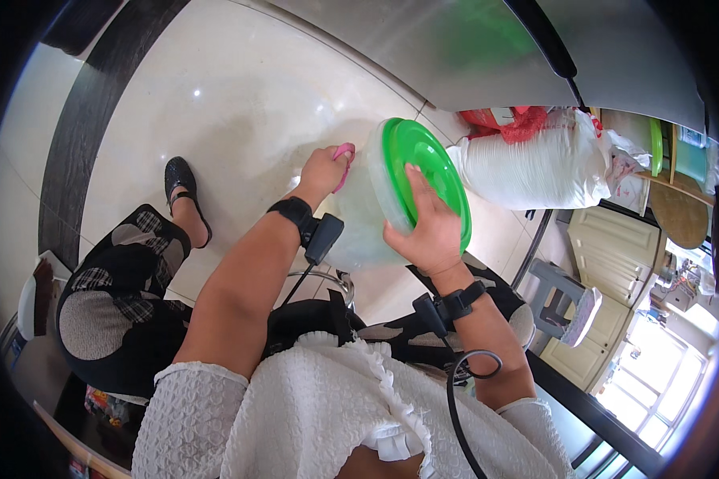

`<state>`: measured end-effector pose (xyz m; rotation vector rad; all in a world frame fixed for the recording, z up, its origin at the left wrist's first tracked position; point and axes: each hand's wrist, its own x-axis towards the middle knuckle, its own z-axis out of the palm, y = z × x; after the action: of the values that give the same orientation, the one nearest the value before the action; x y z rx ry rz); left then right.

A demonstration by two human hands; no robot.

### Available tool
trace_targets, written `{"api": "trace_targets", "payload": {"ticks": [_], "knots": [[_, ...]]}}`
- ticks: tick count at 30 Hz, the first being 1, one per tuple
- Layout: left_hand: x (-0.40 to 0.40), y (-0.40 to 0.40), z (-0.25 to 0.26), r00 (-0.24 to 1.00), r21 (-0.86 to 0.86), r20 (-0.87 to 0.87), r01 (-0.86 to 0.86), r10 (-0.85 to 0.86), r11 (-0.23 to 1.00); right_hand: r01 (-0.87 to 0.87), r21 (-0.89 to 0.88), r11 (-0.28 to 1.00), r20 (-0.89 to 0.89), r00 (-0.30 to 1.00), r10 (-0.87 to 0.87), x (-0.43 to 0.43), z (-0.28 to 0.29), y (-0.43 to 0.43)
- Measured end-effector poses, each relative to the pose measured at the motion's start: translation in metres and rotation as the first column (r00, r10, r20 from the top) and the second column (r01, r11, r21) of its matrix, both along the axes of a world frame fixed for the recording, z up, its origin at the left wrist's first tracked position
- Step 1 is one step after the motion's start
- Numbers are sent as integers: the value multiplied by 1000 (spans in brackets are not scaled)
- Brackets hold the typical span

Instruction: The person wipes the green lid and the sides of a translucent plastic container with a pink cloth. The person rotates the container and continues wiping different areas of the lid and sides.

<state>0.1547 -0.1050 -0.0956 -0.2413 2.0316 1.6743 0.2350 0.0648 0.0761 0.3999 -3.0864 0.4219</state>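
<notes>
A translucent plastic container (359, 221) with a round green lid (437, 158) is tipped on its side in front of me, its lid facing right. My left hand (325, 172) pinches a pink cloth (344, 166) at the container's left end. Across the lid lies my right hand (428, 224), fingers on the green face and thumb over the rim, gripping the container. Part of the container's lower side is hidden by a black wrist device (323, 236) on my left arm.
A stuffed white plastic sack (533, 161) and a red bag (500, 123) stand beyond the lid, by a stainless-steel appliance (431, 51). Glossy tiles (245, 78) cover the floor. To the right is a grey step stool (554, 299); a black cable (455, 413) hangs from my right wrist.
</notes>
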Motion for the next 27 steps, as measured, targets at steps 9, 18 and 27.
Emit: {"api": "trace_targets", "payload": {"ticks": [9, 18, 27], "knots": [[55, 13, 59, 977, 419, -194, 0, 89, 908, 102, -70, 992, 86, 992, -96, -16, 8, 24], [-7, 33, 40, 971, 248, -231, -6, 65, 969, 118, -68, 991, 74, 991, -113, -16, 6, 24], [-45, 34, 22, 990, 262, 123, 30, -64, 965, 8, -93, 996, 21, 1000, -7, 6, 7, 2]]}}
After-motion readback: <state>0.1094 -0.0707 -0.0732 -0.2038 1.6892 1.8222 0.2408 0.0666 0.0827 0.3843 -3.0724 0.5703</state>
